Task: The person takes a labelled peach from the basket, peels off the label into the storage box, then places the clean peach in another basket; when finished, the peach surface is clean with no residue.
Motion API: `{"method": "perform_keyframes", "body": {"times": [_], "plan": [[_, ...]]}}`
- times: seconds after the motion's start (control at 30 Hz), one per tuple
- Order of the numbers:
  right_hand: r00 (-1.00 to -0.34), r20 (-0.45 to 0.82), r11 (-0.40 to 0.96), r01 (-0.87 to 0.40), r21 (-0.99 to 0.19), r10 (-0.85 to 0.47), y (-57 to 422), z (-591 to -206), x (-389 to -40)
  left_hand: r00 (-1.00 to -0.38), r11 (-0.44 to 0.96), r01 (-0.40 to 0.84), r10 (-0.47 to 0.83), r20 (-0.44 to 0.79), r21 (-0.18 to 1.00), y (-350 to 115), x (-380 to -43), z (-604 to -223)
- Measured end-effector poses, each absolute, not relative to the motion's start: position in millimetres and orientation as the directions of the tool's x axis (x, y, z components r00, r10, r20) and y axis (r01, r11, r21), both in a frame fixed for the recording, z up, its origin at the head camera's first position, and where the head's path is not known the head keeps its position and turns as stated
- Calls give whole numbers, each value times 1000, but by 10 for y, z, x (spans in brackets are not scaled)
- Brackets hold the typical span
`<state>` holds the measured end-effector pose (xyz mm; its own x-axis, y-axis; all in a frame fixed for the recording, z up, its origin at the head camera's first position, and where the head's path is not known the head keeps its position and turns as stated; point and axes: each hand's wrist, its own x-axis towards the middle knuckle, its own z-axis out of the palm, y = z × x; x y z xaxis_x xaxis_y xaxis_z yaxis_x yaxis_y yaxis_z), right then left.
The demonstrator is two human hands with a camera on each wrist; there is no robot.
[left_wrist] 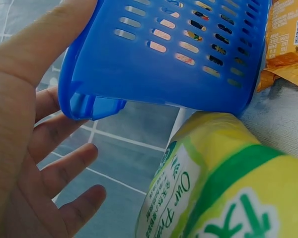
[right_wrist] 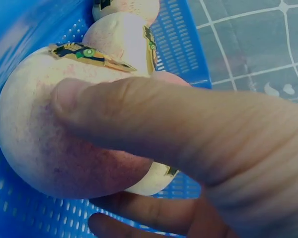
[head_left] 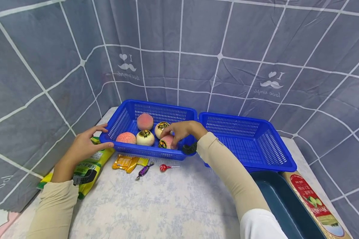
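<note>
In the head view my right hand (head_left: 183,130) reaches into the left blue basket (head_left: 151,152) and grips a peach (head_left: 164,142) at its front right. The right wrist view has the thumb across this pink and cream peach (right_wrist: 74,134), which wears a black and gold sticker; fingers curl at its other side. Several more peaches sit beside it, among them a pink one (head_left: 145,121) at the back and a cream one (head_left: 145,137). My left hand (head_left: 85,146) holds the basket's left corner, thumb on the rim (left_wrist: 67,89) and the other fingers spread beyond it.
A second blue basket (head_left: 275,146) stands to the right, behind a dark teal tray (head_left: 281,199) and a red and gold box (head_left: 314,202). A yellow-green bag (head_left: 91,166) lies under my left arm. Orange packets (head_left: 125,162), a purple-wrapped candy (head_left: 144,170) and a red lollipop (head_left: 163,167) lie in front.
</note>
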<state>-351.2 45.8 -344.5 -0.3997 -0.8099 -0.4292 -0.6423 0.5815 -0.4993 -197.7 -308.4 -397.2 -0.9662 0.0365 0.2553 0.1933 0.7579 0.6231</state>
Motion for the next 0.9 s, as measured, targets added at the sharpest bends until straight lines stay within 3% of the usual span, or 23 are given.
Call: {"method": "perform_keyframes", "body": {"times": [0.43,0.7,0.9], "plan": [[-389,-341,517,-672,-530,-856,516,-3528,-3511,-972,774,164,21,235,612,-3075,-1962,-3977],[-437,-169,443,-660,-607,-883,895,-3107,-3417,-973,768,171,31,230,617,-3064,-1975,-3983],[-450,-55,352,-610,-710,-892,1390,-2824,-3119,-965,752,205,48,258,626,-3090,-1937,-4014]]}}
